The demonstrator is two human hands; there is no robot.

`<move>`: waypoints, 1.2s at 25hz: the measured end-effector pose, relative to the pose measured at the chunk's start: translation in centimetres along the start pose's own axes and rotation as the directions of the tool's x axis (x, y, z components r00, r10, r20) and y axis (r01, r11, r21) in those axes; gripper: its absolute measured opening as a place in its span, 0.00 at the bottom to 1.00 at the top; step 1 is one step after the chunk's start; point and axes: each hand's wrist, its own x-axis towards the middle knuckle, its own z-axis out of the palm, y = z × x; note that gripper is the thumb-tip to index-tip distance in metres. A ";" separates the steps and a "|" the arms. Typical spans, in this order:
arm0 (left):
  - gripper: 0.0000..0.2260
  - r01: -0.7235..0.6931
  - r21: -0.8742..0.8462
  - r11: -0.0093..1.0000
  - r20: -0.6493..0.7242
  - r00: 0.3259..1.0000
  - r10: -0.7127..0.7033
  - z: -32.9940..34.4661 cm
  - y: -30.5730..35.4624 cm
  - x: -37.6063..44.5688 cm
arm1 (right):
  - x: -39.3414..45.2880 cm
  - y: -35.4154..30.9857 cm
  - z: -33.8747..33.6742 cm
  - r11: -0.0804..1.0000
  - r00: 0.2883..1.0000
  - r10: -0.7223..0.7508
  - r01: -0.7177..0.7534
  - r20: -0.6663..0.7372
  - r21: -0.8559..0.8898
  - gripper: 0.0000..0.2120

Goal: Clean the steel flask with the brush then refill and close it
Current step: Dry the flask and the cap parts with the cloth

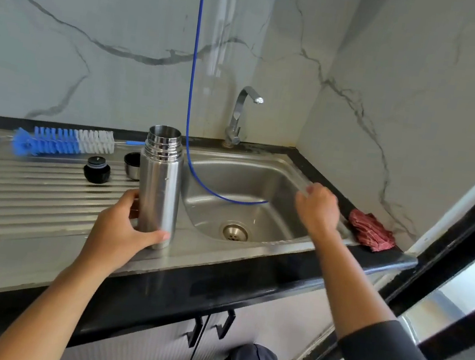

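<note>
Head view: you stand at a black counter (pixel 247 280) set into a corner of white marble-veined wall. A steel sink (pixel 246 193) sits in it, ribbed drainboard (pixel 31 198) to its left, tap (pixel 240 113) behind. A blue cord (pixel 193 83) hangs down into the basin. A red cloth (pixel 370 232) lies on the counter right of the sink. Your left hand (pixel 121 228) grips the steel flask (pixel 160 184) low on its body, fingers and thumb curled round it; the flask stands upright and uncapped at the drainboard's right edge. Your right hand (pixel 317 208) hovers over the sink's right rim, fingers loosely curled, holding nothing visible. Blue-and-white brush (pixel 63 140), black stopper (pixel 97 169) and steel cap (pixel 132 164) lie on the drainboard behind. No legible writing.
</note>
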 end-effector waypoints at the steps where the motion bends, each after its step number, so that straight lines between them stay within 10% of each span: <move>1: 0.36 0.003 -0.008 1.000 -0.003 1.000 -0.003 0.1 -0.1 0.0 | 1.3 2.2 -0.6 0.985 0.997 0.071 -0.072 -0.014 -0.159 0.12; 6: 0.38 -0.013 -0.046 0.999 0.005 1.000 0.013 0.2 -0.8 0.1 | 4.3 10.6 -1.6 0.835 0.966 0.252 -0.189 0.053 -0.516 0.16; 20: 0.38 -0.043 -0.137 0.990 0.054 0.997 0.051 0.4 -1.0 0.2 | 3.9 12.2 -2.7 0.869 0.978 0.176 -0.209 -0.115 -0.449 0.12; 26: 0.40 0.104 -0.335 0.936 0.183 0.982 -0.044 -0.4 -1.4 1.6 | -0.4 7.1 -3.8 0.903 0.975 0.206 -0.158 -0.080 0.399 0.14; 30: 0.39 0.147 -0.569 0.809 0.214 0.976 -0.026 -1.5 -1.1 3.2 | -4.5 0.5 -3.5 0.226 0.937 0.205 -0.327 0.283 0.918 0.13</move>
